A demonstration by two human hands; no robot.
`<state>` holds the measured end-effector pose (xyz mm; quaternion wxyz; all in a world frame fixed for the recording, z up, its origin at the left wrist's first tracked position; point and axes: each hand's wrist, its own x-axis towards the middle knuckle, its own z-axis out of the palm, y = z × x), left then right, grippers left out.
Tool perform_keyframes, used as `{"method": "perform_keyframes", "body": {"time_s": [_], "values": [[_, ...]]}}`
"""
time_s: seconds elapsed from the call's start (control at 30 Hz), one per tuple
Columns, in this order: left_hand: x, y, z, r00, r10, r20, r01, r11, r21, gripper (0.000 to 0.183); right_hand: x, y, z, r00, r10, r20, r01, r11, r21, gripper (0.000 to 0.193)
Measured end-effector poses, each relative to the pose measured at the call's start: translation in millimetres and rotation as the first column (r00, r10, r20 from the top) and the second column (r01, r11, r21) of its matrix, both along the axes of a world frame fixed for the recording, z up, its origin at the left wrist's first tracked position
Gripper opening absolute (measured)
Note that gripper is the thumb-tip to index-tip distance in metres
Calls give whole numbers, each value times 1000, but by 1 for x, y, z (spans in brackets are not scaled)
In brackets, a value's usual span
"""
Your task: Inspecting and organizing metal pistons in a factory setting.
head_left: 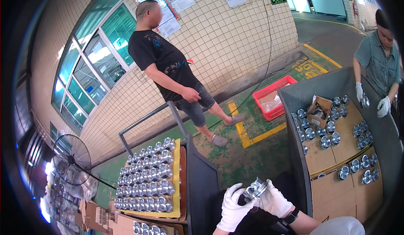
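A shiny metal piston (255, 189) is held up between my two white-gloved hands, near the lower middle of the view. My left hand (234, 207) has its fingers closed on the piston's left side. Gripping the other side is my right hand (272, 200), with a dark watch on that wrist. To the left, rows of similar pistons (147, 180) stand on a yellow sheet on a cart. To the right, more pistons (330, 127) stand on cardboard inside a large grey metal bin (296, 159).
A small wooden box (320, 110) sits among the bin's pistons. Across the bin, a gloved co-worker (378, 66) holds a piston. Another person (168, 66) walks by the tiled wall. A red crate (274, 98) lies on the green floor; a fan (71, 159) stands far left.
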<state>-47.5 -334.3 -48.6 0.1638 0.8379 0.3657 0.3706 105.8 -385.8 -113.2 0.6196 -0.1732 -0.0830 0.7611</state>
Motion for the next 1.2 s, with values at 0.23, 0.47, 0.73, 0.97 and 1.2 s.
{"method": "perform_keyframes", "body": {"time_s": [0.23,0.47,0.73,0.97,1.2], "values": [[1,-2,-8,999,46,27,-46,999,-10,47,0,0,-1,1000,5,-4,-5,1000,23,65],[0,-3,-10,998,52,26,-52,999,-8,47,-1,1,-1,999,20,-27,-20,1000,11,65],[-1,1,-8,996,48,-79,-45,998,32,52,0,1,6,999,19,-30,-19,1000,2,64],[1,0,-3,994,52,-93,-52,999,9,49,2,0,3,1000,13,-23,-12,999,42,64],[-3,-2,-9,995,58,-85,-54,998,45,49,-1,-1,7,998,38,-46,-36,998,44,67]]}}
